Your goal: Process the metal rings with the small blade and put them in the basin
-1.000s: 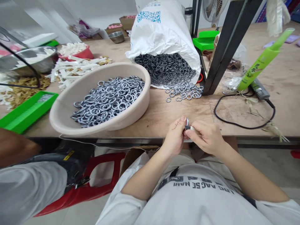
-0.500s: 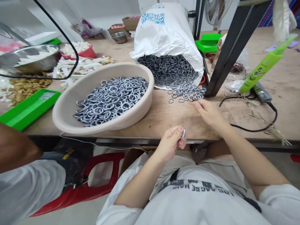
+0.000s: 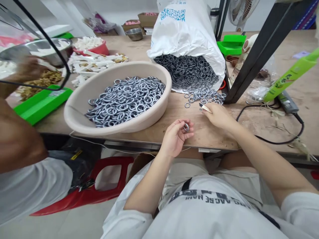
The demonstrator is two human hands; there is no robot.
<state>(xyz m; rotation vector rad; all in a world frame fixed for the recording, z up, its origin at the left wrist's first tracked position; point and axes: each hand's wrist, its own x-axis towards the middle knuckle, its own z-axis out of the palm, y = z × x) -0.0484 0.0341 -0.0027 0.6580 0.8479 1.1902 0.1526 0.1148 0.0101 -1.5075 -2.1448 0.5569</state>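
Observation:
Near the front edge of the table, my left hand (image 3: 175,136) pinches one grey metal ring (image 3: 186,127) between thumb and fingers. My right hand (image 3: 219,114) is closed on a small pale tool with a dark tip (image 3: 204,108); its exact kind is unclear. Just beyond the right hand lies a loose spread of rings (image 3: 203,96), spilling from the mouth of a white sack (image 3: 186,36). To the left of my hands stands a wide beige basin (image 3: 119,130) holding a heap of similar rings (image 3: 127,99).
A dark metal post (image 3: 256,49) rises right of the sack. Behind my right arm are a black cable (image 3: 274,142) and a lime-green package (image 3: 289,78). On the left, a co-worker's blurred hand (image 3: 31,68) is above a green tray (image 3: 42,103), near white pieces (image 3: 97,61).
My left hand has risen slightly and its fingers have loosened, showing the ring. The pale tool now shows in my right hand. A co-worker's hand has come into view at left.

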